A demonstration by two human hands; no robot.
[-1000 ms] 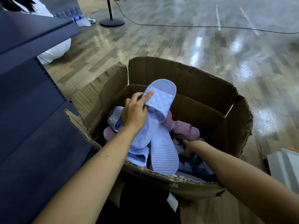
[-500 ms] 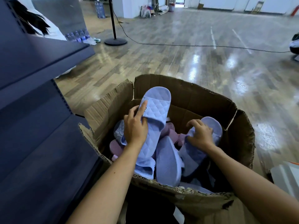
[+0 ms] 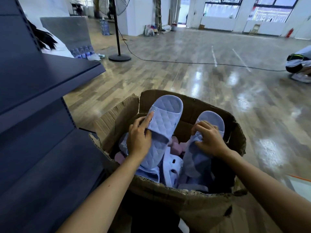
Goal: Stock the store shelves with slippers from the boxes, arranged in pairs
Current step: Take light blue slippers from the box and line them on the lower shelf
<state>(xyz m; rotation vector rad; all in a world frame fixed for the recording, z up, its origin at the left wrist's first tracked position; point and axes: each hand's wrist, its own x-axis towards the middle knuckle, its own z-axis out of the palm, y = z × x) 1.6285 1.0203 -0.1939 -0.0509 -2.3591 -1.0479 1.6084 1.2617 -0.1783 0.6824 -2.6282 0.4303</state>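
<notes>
An open cardboard box (image 3: pixel 193 199) stands on the floor in front of me, with several light blue and pink slippers (image 3: pixel 175 147) heaped inside. My left hand (image 3: pixel 139 140) grips a light blue quilted slipper (image 3: pixel 165 121) by its strap, toe pointing up and away. A second light blue slipper (image 3: pixel 212 120) is held at its strap by my right hand (image 3: pixel 210 140), raised over the right side of the box. Both slippers are lifted above the heap, side by side and apart.
Dark blue store shelves (image 3: pixel 42 78) rise close on the left, beside the box. A fan stand (image 3: pixel 119 57) with a cable across the floor is behind. Bottled water (image 3: pixel 82 52) sits by the shelf. A crouching person (image 3: pixel 299 64) is at far right.
My right hand came up out of the heap with the second blue slipper and raised it level with the first. The view tilted upward, showing more of the room.
</notes>
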